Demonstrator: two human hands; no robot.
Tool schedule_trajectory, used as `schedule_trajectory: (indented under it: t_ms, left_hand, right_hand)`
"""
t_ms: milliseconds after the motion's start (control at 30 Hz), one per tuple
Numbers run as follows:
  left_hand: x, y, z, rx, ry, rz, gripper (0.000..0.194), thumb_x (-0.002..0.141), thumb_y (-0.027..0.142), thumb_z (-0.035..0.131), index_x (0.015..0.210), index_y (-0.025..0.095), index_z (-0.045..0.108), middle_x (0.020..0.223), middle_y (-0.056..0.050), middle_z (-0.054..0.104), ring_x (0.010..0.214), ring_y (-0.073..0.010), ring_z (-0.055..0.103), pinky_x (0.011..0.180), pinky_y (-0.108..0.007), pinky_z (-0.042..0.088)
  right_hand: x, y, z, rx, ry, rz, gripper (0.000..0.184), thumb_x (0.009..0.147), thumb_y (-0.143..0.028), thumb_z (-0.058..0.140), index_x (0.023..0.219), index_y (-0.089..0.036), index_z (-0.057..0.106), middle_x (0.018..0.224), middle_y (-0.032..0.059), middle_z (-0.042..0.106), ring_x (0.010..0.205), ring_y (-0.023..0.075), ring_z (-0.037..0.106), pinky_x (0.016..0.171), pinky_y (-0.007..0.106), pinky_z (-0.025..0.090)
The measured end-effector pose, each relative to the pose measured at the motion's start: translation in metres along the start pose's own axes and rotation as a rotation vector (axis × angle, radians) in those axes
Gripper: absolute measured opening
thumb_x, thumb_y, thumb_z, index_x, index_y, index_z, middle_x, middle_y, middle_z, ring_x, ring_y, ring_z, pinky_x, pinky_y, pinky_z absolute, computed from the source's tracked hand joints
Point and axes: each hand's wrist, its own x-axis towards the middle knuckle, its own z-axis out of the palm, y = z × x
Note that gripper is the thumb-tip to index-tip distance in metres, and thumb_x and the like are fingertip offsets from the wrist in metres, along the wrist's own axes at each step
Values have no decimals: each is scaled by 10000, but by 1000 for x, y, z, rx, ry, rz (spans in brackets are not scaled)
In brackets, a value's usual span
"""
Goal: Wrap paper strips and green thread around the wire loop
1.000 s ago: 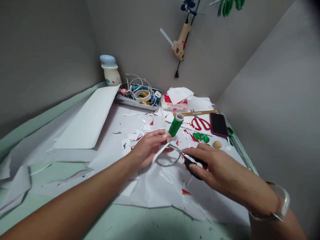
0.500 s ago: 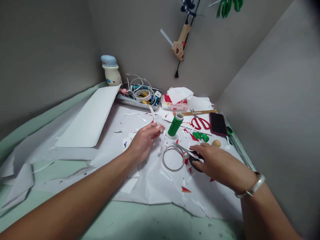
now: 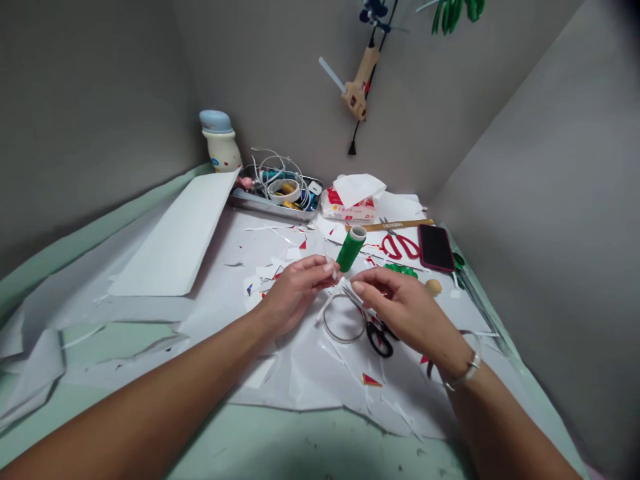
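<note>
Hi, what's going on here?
A person's left hand pinches a thin white strip. The right hand is close by; whether it touches the strip is hard to tell. Black-handled scissors lie below that hand, near a metal ring. A green spool stands behind, among scattered scraps.

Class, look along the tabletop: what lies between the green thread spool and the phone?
In the head view, the red-handled scissors lie between the green thread spool and the phone.
</note>
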Motion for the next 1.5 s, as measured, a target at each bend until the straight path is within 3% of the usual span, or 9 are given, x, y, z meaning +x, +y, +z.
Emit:
schedule_trajectory:
  t_ms: [267, 433, 667, 767, 833, 900, 1033, 1200, 1500]
  left_hand:
    - [-3, -3, 3, 50, 11, 1, 80, 786, 240, 675, 767, 166, 653, 823, -9, 595, 820, -130, 529, 813, -271, 376]
    - [-1, 0, 2, 76, 84, 42, 78, 777, 249, 680, 767, 173, 665, 818, -5, 595, 799, -128, 527, 819, -273, 378]
    - [-1, 2, 1, 25, -11, 33, 119, 828, 256, 621, 767, 154, 636, 777, -18, 598, 770, -134, 532, 792, -274, 383]
    - [-5, 2, 4, -20, -125, -61, 104, 824, 237, 626, 774, 145, 633, 761, -25, 600, 750, -131, 533, 776, -277, 382]
    - [-8, 2, 6, -29, -216, -138, 97, 823, 229, 626, 786, 140, 634, 747, -31, 604, 721, -129, 530, 750, -275, 379]
    - [-11, 1, 8, -25, -297, -199, 103, 826, 227, 618, 794, 130, 634, 738, -47, 608, 709, -134, 530, 724, -275, 373]
    - [-15, 0, 11, -40, -380, -315, 112, 812, 231, 616, 797, 122, 634, 730, -58, 588, 696, -142, 517, 705, -282, 369]
    - [-14, 1, 12, -75, -414, -368, 131, 809, 242, 597, 744, 129, 612, 669, -39, 535, 665, -144, 489, 698, -291, 362]
    - [-14, 0, 13, -186, -371, -464, 260, 820, 362, 604, 693, 136, 576, 605, -4, 434, 591, -124, 397, 638, -283, 339]
  right_hand:
    - [6, 11, 30, 277, 63, 150, 178, 796, -364, 624, 830, -190, 635, 712, -19, 595, 608, 110, 482, 587, 248, 394]
    - [7, 13, 27, 266, 6, 186, 141, 803, -327, 588, 782, -188, 597, 623, -44, 520, 542, 92, 426, 515, 222, 340]
    - [1, 17, -19, -117, -415, 82, 161, 788, -244, 586, 905, -208, 690, 634, -25, 635, 547, 118, 536, 533, 240, 396]
    - [2, 19, -27, -126, -148, 33, 236, 833, -294, 578, 1026, -228, 697, 821, 14, 710, 678, 147, 607, 646, 281, 459]
    - [6, 22, -25, 9, 86, 0, 294, 850, -351, 586, 1107, -232, 666, 995, 42, 709, 818, 168, 634, 735, 305, 484]
    - [11, 25, -20, 172, 212, -58, 338, 862, -380, 587, 1167, -240, 631, 1129, 53, 676, 980, 185, 622, 827, 322, 482]
    - [17, 34, -8, 430, 183, -108, 322, 899, -396, 532, 1180, -265, 619, 1201, 44, 642, 1120, 193, 572, 903, 339, 465]
    - [21, 39, 1, 697, 73, -104, 266, 900, -374, 515, 1095, -243, 639, 1122, 52, 654, 1063, 183, 581, 859, 317, 478]
    - [24, 44, 3, 754, 99, -82, 185, 839, -385, 592, 847, -203, 625, 950, 54, 658, 881, 165, 592, 727, 276, 493]
